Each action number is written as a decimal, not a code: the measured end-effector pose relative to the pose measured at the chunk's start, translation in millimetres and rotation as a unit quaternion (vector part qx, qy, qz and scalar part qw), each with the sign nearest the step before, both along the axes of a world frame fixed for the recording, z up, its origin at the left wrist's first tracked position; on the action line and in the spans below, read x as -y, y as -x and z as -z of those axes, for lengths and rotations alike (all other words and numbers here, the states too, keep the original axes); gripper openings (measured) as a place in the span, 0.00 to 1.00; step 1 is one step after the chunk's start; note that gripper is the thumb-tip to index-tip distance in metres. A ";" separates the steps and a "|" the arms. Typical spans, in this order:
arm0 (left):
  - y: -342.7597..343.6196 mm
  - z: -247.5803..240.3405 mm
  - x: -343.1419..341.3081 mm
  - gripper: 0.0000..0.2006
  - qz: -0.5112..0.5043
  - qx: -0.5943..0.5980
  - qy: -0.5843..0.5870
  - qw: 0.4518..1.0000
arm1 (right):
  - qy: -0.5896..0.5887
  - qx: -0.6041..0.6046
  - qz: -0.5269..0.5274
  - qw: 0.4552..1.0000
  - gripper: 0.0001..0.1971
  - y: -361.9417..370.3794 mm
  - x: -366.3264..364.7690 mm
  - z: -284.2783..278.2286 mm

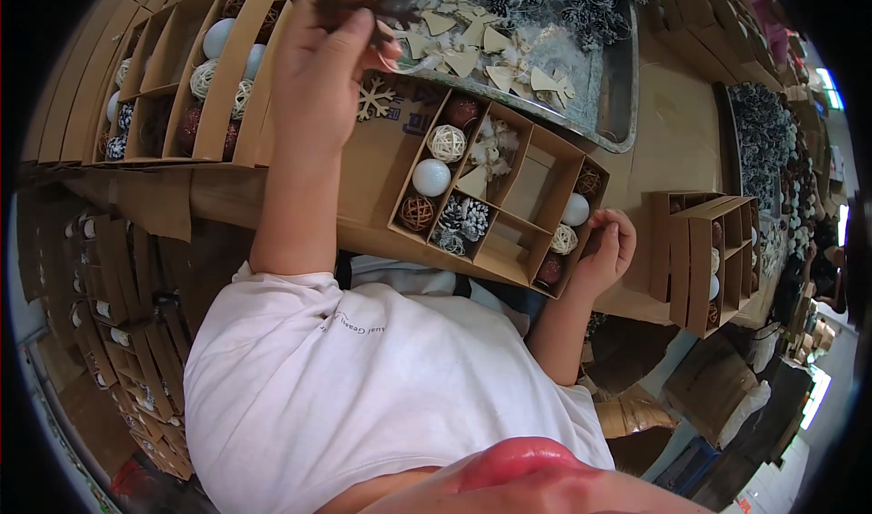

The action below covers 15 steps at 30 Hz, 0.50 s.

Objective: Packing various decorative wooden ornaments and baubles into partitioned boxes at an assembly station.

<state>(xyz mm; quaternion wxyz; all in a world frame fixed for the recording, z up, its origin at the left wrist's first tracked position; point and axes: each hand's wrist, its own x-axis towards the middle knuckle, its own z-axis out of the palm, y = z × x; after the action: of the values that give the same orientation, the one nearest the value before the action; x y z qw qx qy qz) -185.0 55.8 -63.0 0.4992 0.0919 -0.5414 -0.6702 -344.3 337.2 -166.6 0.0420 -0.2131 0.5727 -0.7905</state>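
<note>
My left hand [329,60] is raised at the upper left, its fingers pinched on a dark brown ornament [389,10]. It looks like a snowflake, slightly blurred, and a pale string loop hangs below it. In front of me a divided cardboard box [509,203] holds balls along both ends: dark red, white, woven cream and woven brown. Frosted pine cones [461,222] and a pale wooden angel ornament [489,155] fill two middle compartments; the other two show bare cardboard. My right hand [610,252] curls its fingers at the box's right wall.
Behind the box stands a metal tray [627,105] with wooden angels and frosted pine cones. A pale wooden snowflake [374,99] lies left of the box. Filled divided boxes [191,87] stand at the left, more boxes [713,251] at the right.
</note>
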 end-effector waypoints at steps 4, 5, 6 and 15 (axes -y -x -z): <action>1.7 18.8 -9.9 0.05 -0.030 0.105 0.078 0.991 | -0.004 0.000 0.000 1.000 0.08 -1.5 1.1 -2.2; -4.4 27.1 -3.8 0.05 -0.025 0.126 0.120 0.984 | -0.002 0.001 -0.001 1.000 0.08 -1.9 0.9 -2.8; -11.2 31.7 1.6 0.06 -0.021 0.147 0.163 0.975 | -0.004 0.000 0.000 1.000 0.08 -1.7 -0.2 -3.2; -46.7 54.6 4.5 0.10 -0.074 0.464 0.348 0.811 | 0.001 -0.004 -0.003 1.000 0.08 -0.5 -1.9 2.6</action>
<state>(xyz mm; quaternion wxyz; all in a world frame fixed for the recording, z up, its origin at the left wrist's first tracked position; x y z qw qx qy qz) -138.3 51.3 -117.5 0.2349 0.2517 -0.8975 -0.2756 -343.8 339.1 -169.2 0.0420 -0.2176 0.5710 -0.7904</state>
